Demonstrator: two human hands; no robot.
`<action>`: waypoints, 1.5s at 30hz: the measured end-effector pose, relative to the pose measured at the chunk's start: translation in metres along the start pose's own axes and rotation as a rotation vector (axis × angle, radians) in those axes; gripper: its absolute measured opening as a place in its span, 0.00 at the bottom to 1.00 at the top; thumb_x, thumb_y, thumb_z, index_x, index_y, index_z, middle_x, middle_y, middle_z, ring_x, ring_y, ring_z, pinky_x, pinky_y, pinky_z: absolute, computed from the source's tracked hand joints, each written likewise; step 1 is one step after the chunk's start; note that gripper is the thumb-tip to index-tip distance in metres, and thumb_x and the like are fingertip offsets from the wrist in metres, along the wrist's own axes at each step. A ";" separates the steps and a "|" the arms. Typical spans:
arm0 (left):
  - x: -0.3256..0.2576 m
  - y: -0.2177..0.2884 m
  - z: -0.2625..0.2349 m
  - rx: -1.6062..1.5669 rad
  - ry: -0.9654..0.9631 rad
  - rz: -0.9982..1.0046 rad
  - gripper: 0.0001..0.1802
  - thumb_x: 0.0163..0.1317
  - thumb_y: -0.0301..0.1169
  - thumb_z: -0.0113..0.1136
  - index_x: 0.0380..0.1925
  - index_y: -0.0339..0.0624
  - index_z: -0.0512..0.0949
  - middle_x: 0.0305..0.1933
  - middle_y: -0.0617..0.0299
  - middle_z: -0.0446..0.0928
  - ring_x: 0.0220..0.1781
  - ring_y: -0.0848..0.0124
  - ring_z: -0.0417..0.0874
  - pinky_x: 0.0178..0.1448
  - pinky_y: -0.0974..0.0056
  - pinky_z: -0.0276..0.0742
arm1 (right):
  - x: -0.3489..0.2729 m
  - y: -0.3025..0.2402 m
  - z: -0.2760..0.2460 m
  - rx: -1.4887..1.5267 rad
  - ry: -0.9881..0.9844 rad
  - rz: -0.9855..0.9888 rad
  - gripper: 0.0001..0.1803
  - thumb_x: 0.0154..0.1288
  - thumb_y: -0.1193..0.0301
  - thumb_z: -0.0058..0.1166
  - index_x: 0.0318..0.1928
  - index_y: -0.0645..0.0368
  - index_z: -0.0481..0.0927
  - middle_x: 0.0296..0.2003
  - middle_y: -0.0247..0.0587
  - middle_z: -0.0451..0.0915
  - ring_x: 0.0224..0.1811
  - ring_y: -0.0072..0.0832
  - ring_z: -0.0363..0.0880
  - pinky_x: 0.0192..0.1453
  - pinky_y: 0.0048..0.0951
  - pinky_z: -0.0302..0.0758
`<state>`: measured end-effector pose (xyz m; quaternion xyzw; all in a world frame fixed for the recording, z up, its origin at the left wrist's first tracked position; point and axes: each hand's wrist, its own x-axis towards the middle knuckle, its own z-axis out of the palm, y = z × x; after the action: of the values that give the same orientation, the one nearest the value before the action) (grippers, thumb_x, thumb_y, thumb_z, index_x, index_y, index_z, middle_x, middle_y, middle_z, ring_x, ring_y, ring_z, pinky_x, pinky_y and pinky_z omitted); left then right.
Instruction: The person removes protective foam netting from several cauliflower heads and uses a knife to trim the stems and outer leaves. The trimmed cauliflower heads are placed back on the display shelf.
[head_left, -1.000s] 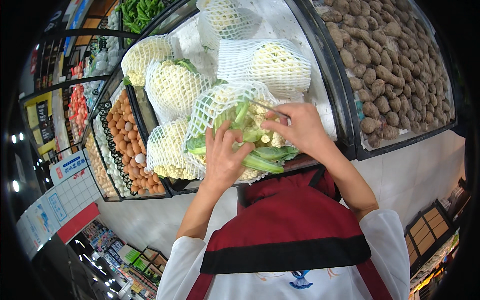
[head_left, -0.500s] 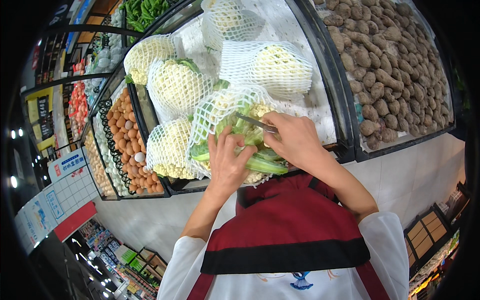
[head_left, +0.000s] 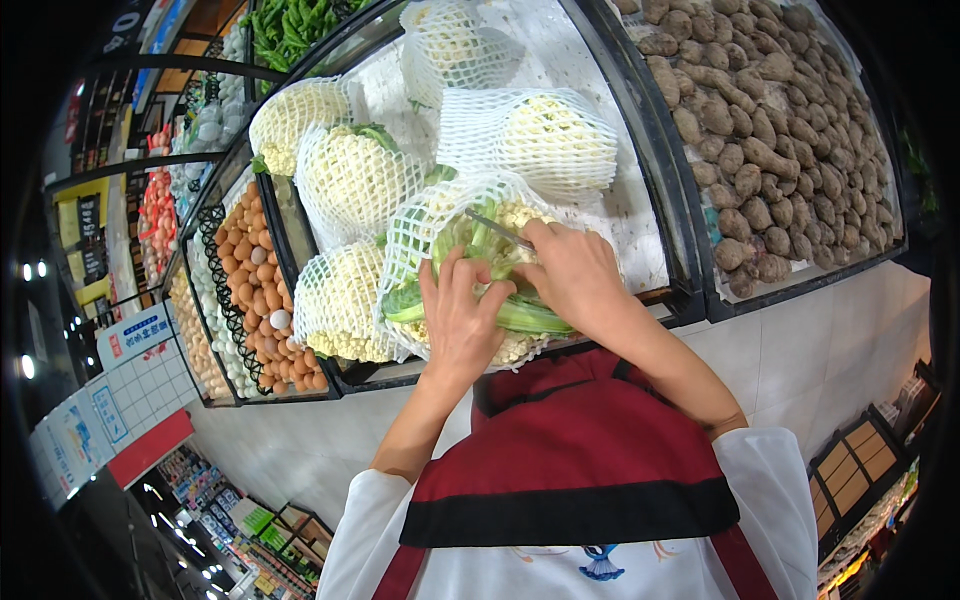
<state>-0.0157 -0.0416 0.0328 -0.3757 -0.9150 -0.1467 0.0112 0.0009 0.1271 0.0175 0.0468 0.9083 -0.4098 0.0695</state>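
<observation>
A cauliflower (head_left: pixel 408 302) with green leaves lies base-up at the front of the display bin, its white foam net (head_left: pixel 412 228) bunched around its far and left sides. My left hand (head_left: pixel 462 312) presses on its leaves with bent fingers and holds it steady. In my right hand (head_left: pixel 582 272) is a small knife (head_left: pixel 497 228). The blade points to the far left and lies against the leaf stalks around the core; the handle is hidden in my fingers. Both hands are close together over the cauliflower.
Several other netted cauliflowers (head_left: pixel 358 180) lie in the same white-lined bin, at its left and far side. A black bin edge (head_left: pixel 655 180) divides it from a heap of brown root vegetables (head_left: pixel 770 130) on the right. Brown eggs (head_left: pixel 262 285) and green peppers (head_left: pixel 290 35) stand at the left.
The knife and my right hand have shifted slightly toward the far left over the core. My left hand stays on the leaves, almost unmoved.
</observation>
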 end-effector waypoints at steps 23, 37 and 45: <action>-0.001 -0.004 -0.010 -0.018 0.038 -0.100 0.22 0.26 0.16 0.62 0.29 0.46 0.80 0.36 0.58 0.65 0.49 0.55 0.72 0.62 0.40 0.61 | 0.016 0.010 -0.035 1.042 0.053 0.046 0.16 0.48 0.68 0.67 0.35 0.61 0.76 0.23 0.37 0.75 0.20 0.18 0.66 0.26 0.22 0.65; -0.032 -0.011 -0.069 -0.036 -0.137 -0.061 0.21 0.28 0.20 0.65 0.29 0.50 0.78 0.46 0.63 0.70 0.58 0.48 0.69 0.59 0.37 0.58 | 0.010 0.029 -0.007 0.621 0.009 -0.128 0.12 0.65 0.65 0.52 0.42 0.61 0.76 0.28 0.43 0.78 0.23 0.34 0.70 0.32 0.29 0.68; -0.038 -0.013 -0.072 -0.048 -0.288 0.004 0.19 0.31 0.17 0.64 0.28 0.47 0.77 0.59 0.73 0.73 0.64 0.49 0.65 0.64 0.34 0.56 | -0.018 0.034 -0.023 0.027 0.016 -0.527 0.09 0.58 0.72 0.54 0.41 0.53 0.77 0.25 0.37 0.73 0.26 0.37 0.77 0.27 0.35 0.72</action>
<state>-0.0033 -0.0964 0.0931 -0.3950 -0.9026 -0.1130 -0.1288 0.0217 0.1663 0.0100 -0.1872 0.8842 -0.4254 -0.0476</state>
